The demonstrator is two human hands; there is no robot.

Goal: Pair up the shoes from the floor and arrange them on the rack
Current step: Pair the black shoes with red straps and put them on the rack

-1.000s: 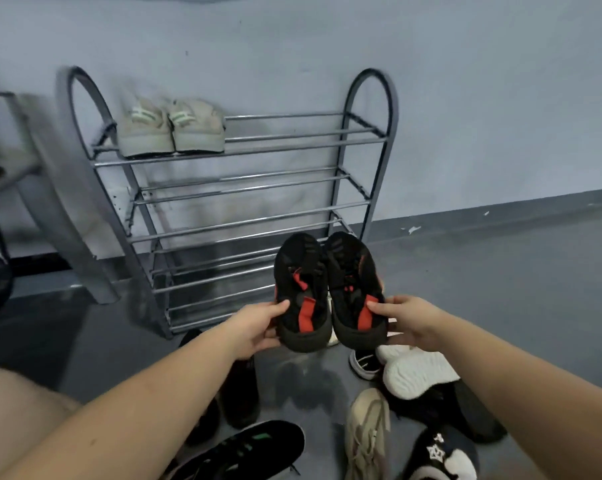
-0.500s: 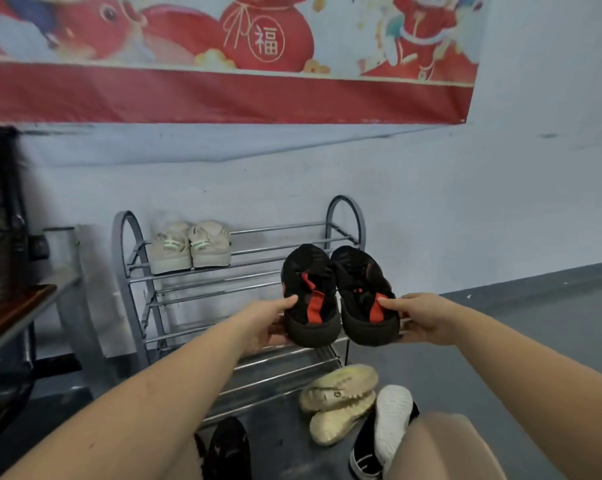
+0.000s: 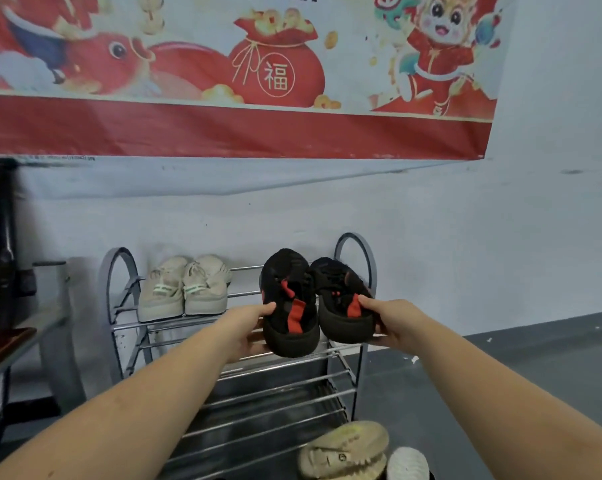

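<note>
I hold a pair of black shoes with red straps side by side, heels toward me, at the right end of the top shelf of the metal rack [image 3: 126, 327]. My left hand [image 3: 246, 329] grips the left black shoe [image 3: 289, 306]. The right black shoe [image 3: 341, 306] is gripped by my right hand [image 3: 393, 322]. Whether the soles touch the shelf bars is hidden. A beige pair of sneakers [image 3: 185, 287] sits on the left of the same shelf.
A tan shoe [image 3: 344, 452] lies on its side on the grey floor at the rack's lower right, with a white shoe sole [image 3: 408, 464] beside it. A red festive banner [image 3: 237, 133] hangs on the wall above. A dark table edge [image 3: 5, 344] stands at the left.
Both hands have lifted the black pair from floor level near the bottom shelves up to the top shelf. My view has risen, so the banner now shows and most floor shoes are out of frame.
</note>
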